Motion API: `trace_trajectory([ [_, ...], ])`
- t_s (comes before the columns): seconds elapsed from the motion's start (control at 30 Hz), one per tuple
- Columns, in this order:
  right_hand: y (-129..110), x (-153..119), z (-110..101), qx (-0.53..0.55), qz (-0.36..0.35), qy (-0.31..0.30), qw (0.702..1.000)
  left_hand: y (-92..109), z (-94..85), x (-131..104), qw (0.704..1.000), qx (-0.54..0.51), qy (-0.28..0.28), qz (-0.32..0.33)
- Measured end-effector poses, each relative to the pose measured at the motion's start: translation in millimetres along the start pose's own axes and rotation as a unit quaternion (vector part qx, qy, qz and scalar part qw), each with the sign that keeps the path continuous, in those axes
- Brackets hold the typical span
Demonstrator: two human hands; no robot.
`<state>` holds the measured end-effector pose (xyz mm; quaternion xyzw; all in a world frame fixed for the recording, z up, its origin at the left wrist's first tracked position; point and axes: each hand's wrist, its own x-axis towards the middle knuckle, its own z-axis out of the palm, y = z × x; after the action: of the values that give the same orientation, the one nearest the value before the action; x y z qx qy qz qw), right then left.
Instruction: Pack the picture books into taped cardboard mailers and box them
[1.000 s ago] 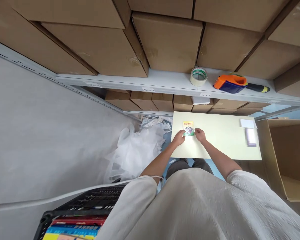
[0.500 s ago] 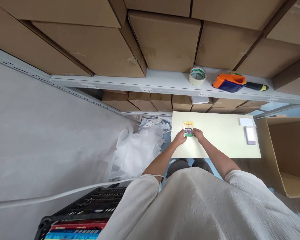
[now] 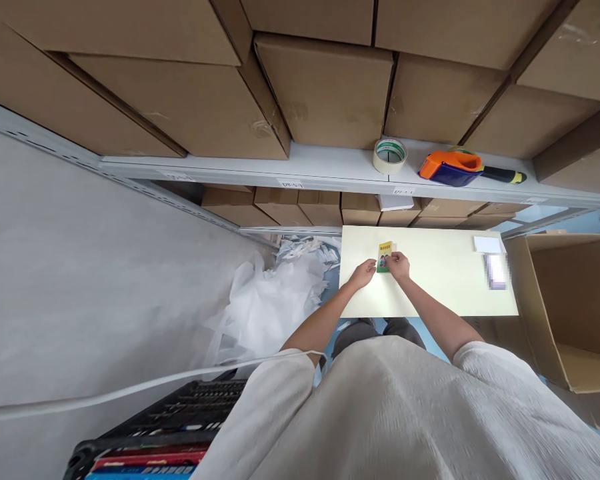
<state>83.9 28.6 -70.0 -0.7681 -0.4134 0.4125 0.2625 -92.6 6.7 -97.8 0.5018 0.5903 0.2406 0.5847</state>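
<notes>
A small picture book (image 3: 384,250) with a yellow top, a green lower part and cartoon figures on its cover is above the pale table, turned slightly so its left edge shows. My right hand (image 3: 399,265) grips it by the right side, thumb across the cover. Just left of the book is my left hand (image 3: 363,274), its fingers partly spread and pointing at the book's edge. A narrow gap seems to separate them from it.
The pale table (image 3: 445,273) carries a white card (image 3: 487,244) and a blurred-out item (image 3: 496,271) at right. An open carton (image 3: 540,320) stands beyond. Above, a shelf (image 3: 330,175) holds boxes, a tape roll (image 3: 390,157) and an orange tape dispenser (image 3: 450,167). White plastic wrap (image 3: 265,300) lies left.
My left hand has let go of the book and sits just left of it. My right hand has taken a fuller hold, and the book has turned and shifted slightly right.
</notes>
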Motion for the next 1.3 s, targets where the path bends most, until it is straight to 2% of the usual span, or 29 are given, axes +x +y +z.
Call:
trace_trajectory([
  [0.13,-14,-12,6,0.016,-0.120,-0.047,0.992,3,-11.1,4,0.996,-0.007,0.083,-0.020],
  [0.2,-18,-15,10,0.025,-0.152,-0.028,0.988,3,-19.9,4,0.993,0.001,0.112,-0.031],
  [0.3,-16,-13,12,0.043,-0.134,0.005,0.990,3,-32.5,2,0.988,0.047,0.135,-0.061],
  [0.47,5,-2,13,0.042,-0.040,-0.050,0.997,-2,-40.9,-2,0.980,0.071,0.162,-0.091],
  [0.7,24,1,24,0.079,0.022,-0.078,0.994,-7,-33.5,-1,0.990,0.063,0.113,-0.059],
  [0.97,23,-6,35,0.111,0.093,-0.093,0.985,-12,-27.7,-5,0.990,0.092,0.066,-0.083],
  [1.13,17,-10,32,0.127,0.141,-0.076,0.979,-14,-24.8,-2,0.997,0.017,0.023,-0.065],
  [1.23,11,-10,25,0.097,0.130,-0.090,0.983,-12,-19.5,0,0.997,-0.038,-0.027,-0.055],
  [1.3,5,-10,20,0.049,0.093,-0.066,0.992,-8,-14.9,1,0.997,-0.051,-0.041,-0.046],
])
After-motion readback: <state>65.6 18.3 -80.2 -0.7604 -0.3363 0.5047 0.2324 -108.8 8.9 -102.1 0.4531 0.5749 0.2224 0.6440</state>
